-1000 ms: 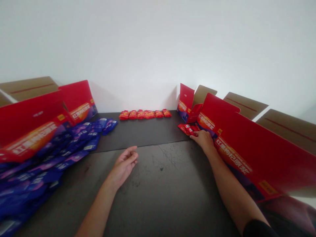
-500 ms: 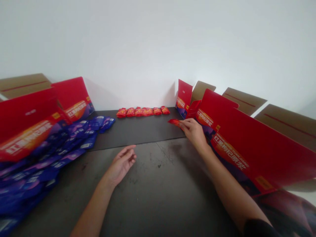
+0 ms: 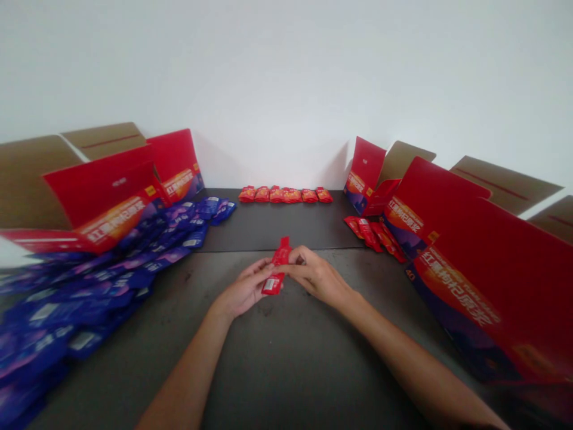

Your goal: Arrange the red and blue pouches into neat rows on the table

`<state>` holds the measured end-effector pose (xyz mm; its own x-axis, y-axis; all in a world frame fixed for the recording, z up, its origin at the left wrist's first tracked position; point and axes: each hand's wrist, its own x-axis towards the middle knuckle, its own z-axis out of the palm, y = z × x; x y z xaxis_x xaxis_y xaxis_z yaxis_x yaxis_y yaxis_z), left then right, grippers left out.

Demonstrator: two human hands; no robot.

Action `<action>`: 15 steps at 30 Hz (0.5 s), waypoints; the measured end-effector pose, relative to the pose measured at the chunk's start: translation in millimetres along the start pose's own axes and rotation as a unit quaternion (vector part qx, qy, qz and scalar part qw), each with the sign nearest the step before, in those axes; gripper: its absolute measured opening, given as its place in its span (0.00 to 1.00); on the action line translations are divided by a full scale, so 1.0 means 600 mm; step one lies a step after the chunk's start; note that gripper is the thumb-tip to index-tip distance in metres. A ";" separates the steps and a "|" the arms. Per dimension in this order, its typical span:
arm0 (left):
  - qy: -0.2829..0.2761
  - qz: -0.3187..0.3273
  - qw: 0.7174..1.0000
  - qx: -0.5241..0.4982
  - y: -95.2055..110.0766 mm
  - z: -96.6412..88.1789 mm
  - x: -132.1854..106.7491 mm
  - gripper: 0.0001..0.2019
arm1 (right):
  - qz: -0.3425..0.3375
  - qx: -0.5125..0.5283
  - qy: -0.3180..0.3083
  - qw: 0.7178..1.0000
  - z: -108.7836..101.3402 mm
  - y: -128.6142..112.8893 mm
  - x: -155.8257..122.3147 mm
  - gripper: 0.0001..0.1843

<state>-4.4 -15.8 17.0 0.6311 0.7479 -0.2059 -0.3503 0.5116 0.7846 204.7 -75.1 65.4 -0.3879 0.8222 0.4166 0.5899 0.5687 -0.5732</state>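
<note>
A small red sachet [image 3: 278, 263], with a narrow spout-like top and a white barcode label near its lower end, is held between my hands above the middle of the dark table [image 3: 268, 370]. My left hand [image 3: 247, 289] grips its left side with thumb and fingers. From the right, my right hand [image 3: 316, 275] has its fingers closed on the sachet, one finger lying across its front. Whether more than one sachet is in the grip, I cannot tell. More red sachets [image 3: 373, 233] lie in a loose group to the right.
Several small bundles of red sachets [image 3: 286, 194] stand in a row near the wall. On the left spreads a large heap of blue sachets [image 3: 129, 269] before open red cartons [image 3: 120, 197]. Open red cartons [image 3: 492, 269] with raised flaps line the right side.
My right hand has brought the red sachet from beside the right cartons to the middle. My left hand has closed on it too. The view has shifted, exposing red sachets on the right.
</note>
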 end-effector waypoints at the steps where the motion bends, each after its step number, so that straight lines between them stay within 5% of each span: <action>1: 0.008 0.019 1.000 -0.010 0.000 0.000 0.002 0.15 | 0.002 0.034 0.022 0.999 0.005 0.004 0.000 0.14; 4: 0.024 0.068 0.997 -0.029 0.000 -0.002 0.008 0.14 | 0.102 0.187 0.108 0.971 0.030 0.018 0.000 0.21; 7: 0.032 0.094 0.994 -0.051 0.001 -0.003 0.012 0.12 | 0.203 0.325 0.111 0.917 0.056 0.023 0.003 0.28; 15: -0.066 0.001 0.996 -0.055 -0.007 0.000 -0.003 0.13 | 0.183 0.380 0.064 0.904 0.079 0.009 0.014 0.23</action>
<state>-4.2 -19.3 14.4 0.7140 0.6898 -0.1199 -0.4204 0.5593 0.7145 171.3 -64.0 32.5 -0.1517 0.9767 0.1519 -0.0149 0.1514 -0.9884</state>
